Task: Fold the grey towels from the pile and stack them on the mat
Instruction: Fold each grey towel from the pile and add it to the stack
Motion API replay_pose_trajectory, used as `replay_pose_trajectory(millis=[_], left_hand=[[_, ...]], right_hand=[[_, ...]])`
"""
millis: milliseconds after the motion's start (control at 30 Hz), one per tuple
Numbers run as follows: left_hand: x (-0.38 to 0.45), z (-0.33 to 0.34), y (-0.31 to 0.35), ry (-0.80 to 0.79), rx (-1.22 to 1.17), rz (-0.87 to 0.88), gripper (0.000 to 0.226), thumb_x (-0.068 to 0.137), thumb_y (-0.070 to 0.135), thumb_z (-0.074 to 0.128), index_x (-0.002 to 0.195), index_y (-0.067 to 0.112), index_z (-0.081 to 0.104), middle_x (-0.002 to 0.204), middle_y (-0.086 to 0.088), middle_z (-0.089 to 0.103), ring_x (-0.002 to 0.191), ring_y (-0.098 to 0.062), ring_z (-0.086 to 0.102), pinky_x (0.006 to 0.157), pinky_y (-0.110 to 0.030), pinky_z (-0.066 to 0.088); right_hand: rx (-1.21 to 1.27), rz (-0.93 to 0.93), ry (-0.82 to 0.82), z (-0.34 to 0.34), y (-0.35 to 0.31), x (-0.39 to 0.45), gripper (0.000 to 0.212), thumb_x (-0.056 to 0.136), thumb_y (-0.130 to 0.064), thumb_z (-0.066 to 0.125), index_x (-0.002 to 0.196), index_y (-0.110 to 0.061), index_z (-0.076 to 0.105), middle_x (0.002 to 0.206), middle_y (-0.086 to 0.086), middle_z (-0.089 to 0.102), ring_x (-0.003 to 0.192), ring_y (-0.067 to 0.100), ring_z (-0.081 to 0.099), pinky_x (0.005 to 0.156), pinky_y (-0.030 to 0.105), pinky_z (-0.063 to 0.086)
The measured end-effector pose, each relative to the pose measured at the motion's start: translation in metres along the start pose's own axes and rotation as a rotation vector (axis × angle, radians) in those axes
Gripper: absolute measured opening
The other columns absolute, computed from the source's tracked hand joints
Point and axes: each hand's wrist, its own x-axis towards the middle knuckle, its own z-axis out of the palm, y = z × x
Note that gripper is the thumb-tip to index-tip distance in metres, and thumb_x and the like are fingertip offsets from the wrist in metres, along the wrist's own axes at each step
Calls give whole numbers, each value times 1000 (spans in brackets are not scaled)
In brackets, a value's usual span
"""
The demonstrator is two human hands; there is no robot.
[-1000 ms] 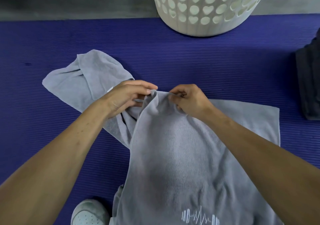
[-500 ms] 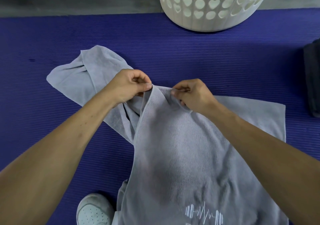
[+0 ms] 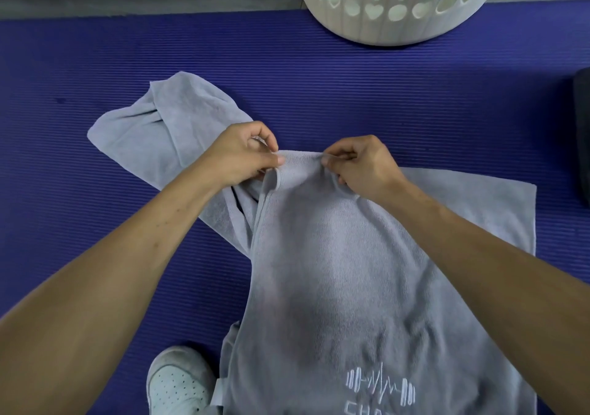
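You have one grey towel [image 3: 335, 271] in play, draped from your lap onto the blue mat [image 3: 351, 95], its far left part twisted and bunched on the ribs. Your left hand [image 3: 236, 156] pinches the raised top edge; your right hand [image 3: 360, 165] pinches the same edge just beside it. One white heart-cutout laundry basket [image 3: 392, 3] stands beyond. One white shoe [image 3: 178, 382] shows below, and one dark folded cloth [image 3: 581, 137] at right.

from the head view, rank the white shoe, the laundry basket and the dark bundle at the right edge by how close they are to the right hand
From the right hand:
1. laundry basket, ahead, top of view
2. dark bundle, far right edge
3. white shoe, bottom left, by the towel
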Motion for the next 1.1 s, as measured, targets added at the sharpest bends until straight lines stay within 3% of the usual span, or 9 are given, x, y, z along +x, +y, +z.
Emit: replay_pose_trajectory(millis=[133, 267, 333, 500, 567, 700, 867, 1000, 1100], left_hand=[[1, 5, -5, 204, -78, 77, 12, 86, 9, 74, 87, 19, 67, 69, 5, 69, 63, -3, 64, 63, -15, 52], [6, 16, -16, 369, -108, 26, 17, 88, 9, 69, 84, 25, 68, 75, 7, 70, 69, -2, 66, 74, -19, 54], [3, 20, -18, 442, -62, 9, 16, 89, 14, 66, 82, 28, 68, 79, 11, 69, 73, 1, 65, 72, -14, 52], [-8, 37, -19, 314, 115, -160, 48, 82, 49, 71, 61, 10, 53, 56, -1, 52, 54, -13, 53, 60, -26, 45], [-7, 40, -21, 279, 44, -183, 40, 84, 38, 74, 65, 7, 57, 61, -4, 50, 59, -15, 51, 57, -22, 41], [-6, 42, -24, 450, -186, -158, 14, 85, 21, 75, 98, 15, 72, 79, 9, 68, 61, -2, 58, 65, -11, 46], [-16, 36, -27, 516, -153, -42, 4, 88, 18, 72, 90, 20, 74, 82, 8, 72, 71, -4, 65, 72, -18, 52], [-36, 25, -7, 373, -115, 40, 9, 90, 15, 68, 92, 22, 74, 81, 10, 71, 67, 1, 64, 72, -17, 52], [-64, 19, 23, 170, -45, 45, 7, 90, 17, 69, 93, 22, 73, 87, 0, 73, 70, -9, 65, 72, -20, 52]], right_hand=[[-6, -21, 84, 3, 0, 5, 15, 95, -16, 64, 83, -23, 72, 56, -16, 61, 52, -1, 56, 54, 11, 45], [26, -17, 94, 7, 1, 7, 30, 92, -4, 60, 117, -20, 67, 109, -15, 66, 105, 0, 62, 88, 6, 46], [12, -7, 28, 7, 3, 2, 39, 92, -4, 60, 127, -21, 62, 122, -14, 61, 117, 1, 57, 93, 8, 44], [-124, -20, 19, 1, 4, -17, 30, 95, -6, 54, 120, -19, 65, 116, -12, 62, 99, 0, 59, 66, -1, 44], [-85, -12, 59, -1, 6, -21, 26, 94, -6, 56, 114, -19, 67, 111, -11, 65, 98, 2, 63, 68, 3, 48], [-45, -8, 90, -2, 7, -23, 19, 94, -5, 56, 102, -16, 69, 92, -11, 67, 85, 3, 66, 66, 7, 49], [-91, -46, 53, -9, 0, -32, 13, 93, -7, 61, 99, -14, 70, 86, -12, 66, 82, 2, 65, 68, 3, 46], [-263, -103, -20, -28, -28, -59, 14, 93, -9, 59, 97, -15, 70, 87, -12, 66, 78, 2, 64, 65, 2, 45], [-433, -148, -126, -47, -57, -95, 17, 91, -9, 58, 100, -13, 71, 91, -9, 66, 83, 6, 62, 71, 9, 48]])
